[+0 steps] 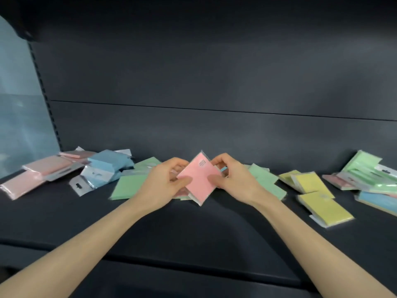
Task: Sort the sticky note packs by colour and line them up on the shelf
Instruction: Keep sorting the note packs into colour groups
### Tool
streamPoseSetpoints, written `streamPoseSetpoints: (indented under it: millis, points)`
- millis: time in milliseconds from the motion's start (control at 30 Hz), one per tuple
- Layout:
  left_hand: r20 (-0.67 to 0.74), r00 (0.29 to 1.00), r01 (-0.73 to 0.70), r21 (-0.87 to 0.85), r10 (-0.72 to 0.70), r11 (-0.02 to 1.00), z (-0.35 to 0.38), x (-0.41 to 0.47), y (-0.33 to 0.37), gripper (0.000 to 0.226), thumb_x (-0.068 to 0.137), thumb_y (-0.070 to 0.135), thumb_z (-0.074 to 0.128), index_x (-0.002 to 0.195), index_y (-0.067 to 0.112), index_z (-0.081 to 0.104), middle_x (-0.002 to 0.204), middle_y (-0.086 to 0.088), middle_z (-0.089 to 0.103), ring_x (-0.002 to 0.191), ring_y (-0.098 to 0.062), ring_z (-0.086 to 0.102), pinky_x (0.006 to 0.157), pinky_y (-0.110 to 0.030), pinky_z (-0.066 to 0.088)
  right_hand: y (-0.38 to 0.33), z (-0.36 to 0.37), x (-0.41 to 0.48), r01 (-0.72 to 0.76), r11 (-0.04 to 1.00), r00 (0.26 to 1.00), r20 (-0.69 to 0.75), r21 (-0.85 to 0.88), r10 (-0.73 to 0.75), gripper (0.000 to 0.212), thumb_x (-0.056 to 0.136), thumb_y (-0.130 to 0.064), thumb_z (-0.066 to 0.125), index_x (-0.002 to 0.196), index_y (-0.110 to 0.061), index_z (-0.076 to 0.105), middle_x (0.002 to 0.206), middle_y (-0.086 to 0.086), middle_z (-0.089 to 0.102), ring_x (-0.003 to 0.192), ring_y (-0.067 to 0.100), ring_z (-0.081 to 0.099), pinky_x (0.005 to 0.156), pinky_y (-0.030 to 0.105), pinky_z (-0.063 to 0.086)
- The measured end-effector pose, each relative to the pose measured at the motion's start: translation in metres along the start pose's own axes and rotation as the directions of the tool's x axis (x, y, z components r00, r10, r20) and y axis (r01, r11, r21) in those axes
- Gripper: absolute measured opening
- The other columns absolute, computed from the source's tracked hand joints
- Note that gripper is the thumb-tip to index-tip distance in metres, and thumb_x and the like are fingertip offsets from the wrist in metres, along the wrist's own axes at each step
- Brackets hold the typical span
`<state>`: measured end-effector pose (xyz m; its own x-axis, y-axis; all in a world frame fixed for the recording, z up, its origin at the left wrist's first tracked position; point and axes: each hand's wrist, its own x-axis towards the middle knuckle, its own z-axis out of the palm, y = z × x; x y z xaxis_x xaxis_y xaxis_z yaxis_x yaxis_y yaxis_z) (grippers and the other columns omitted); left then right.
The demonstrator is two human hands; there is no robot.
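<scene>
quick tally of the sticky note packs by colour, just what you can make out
The piles overlap, so these are the fewest that show:
pink packs: 5, one of them held
blue packs: 3
green packs: 5
yellow packs: 3
total: at least 16

Shop, dark metal display shelf (pixel 193 229), slotted upright (pixel 46 100), hang-tab retail packs (pixel 94 175)
</scene>
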<state>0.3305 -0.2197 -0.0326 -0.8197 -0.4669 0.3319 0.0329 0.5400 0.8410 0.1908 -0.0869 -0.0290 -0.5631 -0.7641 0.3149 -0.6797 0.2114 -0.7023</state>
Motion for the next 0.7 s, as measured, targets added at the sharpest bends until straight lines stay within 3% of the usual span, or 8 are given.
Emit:
streamPoseSetpoints:
  millis: [67, 133, 233, 300, 400, 500, 600, 700]
  points:
    - [-0.018, 1.000, 0.000, 0.087, 0.002, 0.996, -0.020, -0.003, -0.009, 0.023, 0.085, 0.003, 0.063, 0.101, 0.018, 0.058, 0.093, -0.004, 0.059, 0.062, -0.002, 0.067, 0.054, -0.013, 0.051, -0.010, 0.021, 0.007, -0.007, 0.996, 1.000, -0.006, -0.087, 0.006, 0.026, 0.085, -0.017, 0.064, 0.109, -0.017, 0.055, 0.107, -0.002, 0.057, 0.086, 0.012, 0.055, 0.066, 0.015, 0.041]
    - [0.009, 1.000, -0.024, 0.219, 0.022, 0.975, -0.036, -0.003, -0.020, 0.025, 0.084, 0.008, 0.066, 0.104, 0.020, 0.056, 0.090, 0.000, 0.061, 0.059, -0.008, 0.066, 0.057, -0.018, 0.052, -0.017, 0.036, 0.014, -0.021, 0.989, 0.999, 0.022, -0.143, 0.024, 0.025, 0.084, -0.018, 0.066, 0.107, -0.017, 0.055, 0.106, 0.001, 0.055, 0.086, 0.014, 0.053, 0.064, 0.013, 0.040]
    - [0.066, 0.998, -0.039, 0.382, 0.015, 0.923, -0.052, 0.000, -0.035, 0.022, 0.083, 0.017, 0.068, 0.102, 0.021, 0.057, 0.079, 0.008, 0.062, 0.062, -0.003, 0.058, 0.060, -0.016, 0.046, -0.024, 0.052, 0.023, -0.022, 0.982, 0.995, 0.094, -0.189, 0.041, 0.023, 0.084, -0.013, 0.066, 0.104, -0.015, 0.056, 0.098, 0.001, 0.049, 0.076, 0.011, 0.046, 0.060, 0.011, 0.036]
    - [0.080, 0.997, -0.038, 0.482, -0.001, 0.875, -0.057, 0.002, -0.042, 0.021, 0.083, 0.024, 0.067, 0.102, 0.021, 0.059, 0.078, 0.012, 0.060, 0.071, -0.005, 0.056, 0.070, -0.025, 0.048, -0.027, 0.057, 0.027, -0.002, 0.973, 0.991, 0.129, -0.230, 0.032, 0.023, 0.084, -0.010, 0.064, 0.106, -0.014, 0.059, 0.097, -0.001, 0.048, 0.080, 0.012, 0.047, 0.064, 0.014, 0.037]
    - [0.147, 0.989, -0.077, 0.594, -0.014, 0.801, -0.059, 0.003, -0.047, 0.024, 0.086, 0.030, 0.062, 0.108, 0.021, 0.058, 0.090, 0.009, 0.061, 0.087, -0.014, 0.057, 0.074, -0.033, 0.047, -0.029, 0.059, 0.031, 0.034, 0.960, 0.985, 0.171, -0.277, 0.015, 0.024, 0.085, -0.005, 0.062, 0.107, -0.012, 0.062, 0.091, -0.010, 0.051, 0.089, 0.014, 0.051, 0.078, 0.022, 0.043]
    - [0.220, 0.975, -0.181, 0.723, 0.026, 0.667, -0.059, 0.009, -0.046, 0.033, 0.088, 0.033, 0.058, 0.118, 0.021, 0.052, 0.111, 0.004, 0.055, 0.107, -0.018, 0.050, 0.076, -0.028, 0.037, -0.026, 0.056, 0.031, 0.037, 0.942, 0.975, 0.219, -0.334, 0.039, 0.031, 0.085, -0.006, 0.064, 0.115, -0.012, 0.063, 0.109, -0.003, 0.061, 0.092, 0.014, 0.053, 0.086, 0.025, 0.046]
    - [0.269, 0.960, -0.252, 0.730, 0.071, 0.635, -0.057, 0.019, -0.035, 0.038, 0.090, 0.035, 0.055, 0.127, 0.023, 0.050, 0.121, 0.005, 0.053, 0.116, -0.016, 0.047, 0.083, -0.026, 0.034, -0.025, 0.041, 0.025, 0.043, 0.911, 0.978, 0.204, -0.411, 0.046, 0.030, 0.087, -0.015, 0.063, 0.117, -0.014, 0.060, 0.117, 0.004, 0.059, 0.098, 0.016, 0.054, 0.083, 0.023, 0.042]
    - [0.355, 0.929, -0.342, 0.714, 0.105, 0.611, -0.046, 0.030, -0.014, 0.044, 0.091, 0.038, 0.053, 0.132, 0.026, 0.046, 0.126, 0.006, 0.051, 0.120, -0.015, 0.044, 0.093, -0.028, 0.035, -0.023, 0.013, 0.013, 0.006, 0.868, 0.988, 0.139, -0.496, 0.073, 0.032, 0.090, -0.025, 0.060, 0.121, -0.017, 0.055, 0.123, 0.005, 0.052, 0.115, 0.020, 0.047, 0.091, 0.028, 0.037]
